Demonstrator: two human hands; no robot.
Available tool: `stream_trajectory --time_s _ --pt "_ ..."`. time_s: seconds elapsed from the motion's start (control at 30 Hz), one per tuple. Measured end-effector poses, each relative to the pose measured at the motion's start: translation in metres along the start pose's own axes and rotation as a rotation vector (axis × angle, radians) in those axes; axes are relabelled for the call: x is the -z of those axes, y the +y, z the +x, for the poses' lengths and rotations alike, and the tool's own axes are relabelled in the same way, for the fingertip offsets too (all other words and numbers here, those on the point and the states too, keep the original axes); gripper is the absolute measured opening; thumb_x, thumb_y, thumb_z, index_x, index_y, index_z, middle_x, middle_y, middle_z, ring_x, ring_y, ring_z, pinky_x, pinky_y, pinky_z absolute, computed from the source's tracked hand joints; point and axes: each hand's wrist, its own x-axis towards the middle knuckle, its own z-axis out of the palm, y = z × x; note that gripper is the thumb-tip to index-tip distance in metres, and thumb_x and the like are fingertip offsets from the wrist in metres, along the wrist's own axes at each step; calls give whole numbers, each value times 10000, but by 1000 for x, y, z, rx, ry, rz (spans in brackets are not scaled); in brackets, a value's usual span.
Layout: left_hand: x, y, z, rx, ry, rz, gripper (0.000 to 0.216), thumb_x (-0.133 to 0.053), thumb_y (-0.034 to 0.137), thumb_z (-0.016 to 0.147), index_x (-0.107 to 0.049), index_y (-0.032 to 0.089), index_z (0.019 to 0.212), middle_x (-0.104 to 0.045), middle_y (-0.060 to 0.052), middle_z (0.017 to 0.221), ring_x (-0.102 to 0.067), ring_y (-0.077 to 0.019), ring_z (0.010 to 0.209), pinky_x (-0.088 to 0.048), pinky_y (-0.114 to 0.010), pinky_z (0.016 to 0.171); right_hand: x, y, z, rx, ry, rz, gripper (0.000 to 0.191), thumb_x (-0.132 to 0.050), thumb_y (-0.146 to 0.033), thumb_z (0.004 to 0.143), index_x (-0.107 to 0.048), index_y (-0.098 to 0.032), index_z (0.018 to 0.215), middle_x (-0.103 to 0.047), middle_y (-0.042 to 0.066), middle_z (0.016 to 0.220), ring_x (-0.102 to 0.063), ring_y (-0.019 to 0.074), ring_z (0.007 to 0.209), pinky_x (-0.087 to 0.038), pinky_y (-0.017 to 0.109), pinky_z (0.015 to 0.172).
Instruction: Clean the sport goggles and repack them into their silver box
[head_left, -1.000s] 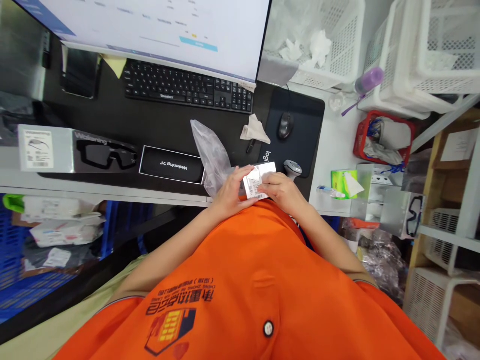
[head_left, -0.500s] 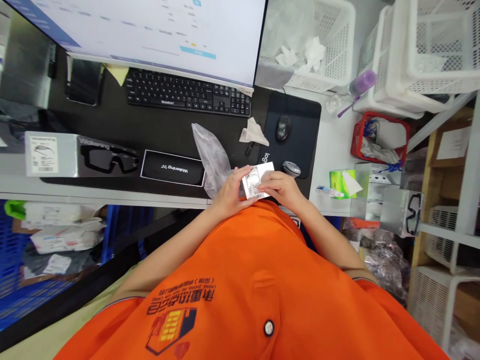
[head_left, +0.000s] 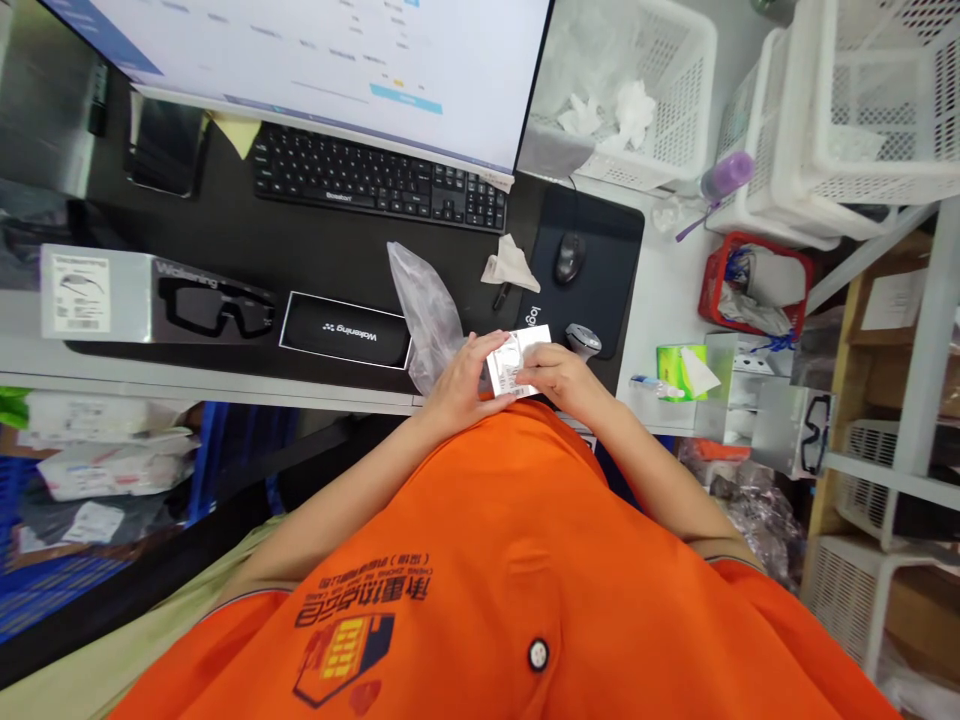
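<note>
Close to my body, at the desk's front edge, I hold a small white box (head_left: 530,343) with a printed label on its near face. My left hand (head_left: 463,383) grips its left end, fingers on top and thumb below. On the label rest the fingers of my right hand (head_left: 564,378), which closes on the right side of the box. A clear plastic bag (head_left: 426,308) lies just left of my left hand. Further left are a black Wakening case (head_left: 345,330) with a white border and a silver box (head_left: 135,297) picturing sports glasses.
A monitor (head_left: 315,60) and a keyboard (head_left: 375,180) stand at the back. To the right are a mouse (head_left: 570,257) on a dark mat, a handheld scanner (head_left: 583,341), a tissue pack (head_left: 679,368), a red basket (head_left: 709,290) and white baskets (head_left: 694,90).
The camera view has tilted slightly. Both hands stay on the white box, with almost no visible movement.
</note>
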Motion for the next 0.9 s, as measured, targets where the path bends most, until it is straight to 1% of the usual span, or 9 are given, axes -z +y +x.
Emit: stream_trajectory --time_s 0.13,0.2,0.43,0.57,0.7,0.77,0.9 --pt "-1 -1 0 -11 3 -2 902 -821 290 793 -285 250 1518 -534 -161 1471 -505 -325 1397 -326 -621 1218 2 0 -2 -76 39 95 205 -565 -238 998 -752 -216 917 -699 47 874 -654 169 845 -511 312 766" --pt "-1 -1 1 -15 8 -2 902 -824 288 792 -289 248 1516 -537 -161 1468 -510 -321 1393 -325 -616 1219 2 -1 -1 -109 34 101 190 -576 -239 993 -754 -218 931 -694 44 880 -653 168 856 -510 311 780" --pt "0 -1 0 -6 7 -6 886 -812 299 807 -284 255 1517 -541 -158 1464 -513 -323 1392 -316 -626 1221 2 -2 3 -67 -27 49 235 -529 -219 1004 -751 -203 930 -674 56 889 -622 185 843 -492 335 788" --pt "0 0 0 -4 -2 1 886 -811 306 808 -280 260 1516 -544 -156 1457 -519 -327 1386 -311 -636 1221 3 -3 5 -62 -65 37 283 -489 -254 1025 -746 -196 922 -672 65 883 -612 190 836 -489 343 781" --pt "1 -1 0 -11 -10 5 885 -807 303 812 -275 259 1517 -546 -154 1456 -520 -324 1386 -313 -634 1221 4 -2 4 -61 -103 24 306 -494 -299 1028 -746 -195 889 -672 67 860 -606 194 824 -488 346 758" --pt "1 -1 0 -9 -7 5 888 -810 300 808 -276 258 1516 -547 -153 1456 -518 -323 1388 -314 -632 1221 5 -1 2 -50 -96 50 295 -509 -293 1022 -747 -198 875 -678 68 857 -620 195 837 -495 346 765" --pt "1 -1 1 -8 2 -7 880 -809 298 808 -281 257 1511 -546 -153 1455 -508 -321 1396 -316 -635 1219 6 -1 1 -83 -13 146 234 -536 -247 1012 -751 -218 926 -682 49 865 -645 165 845 -506 304 754"
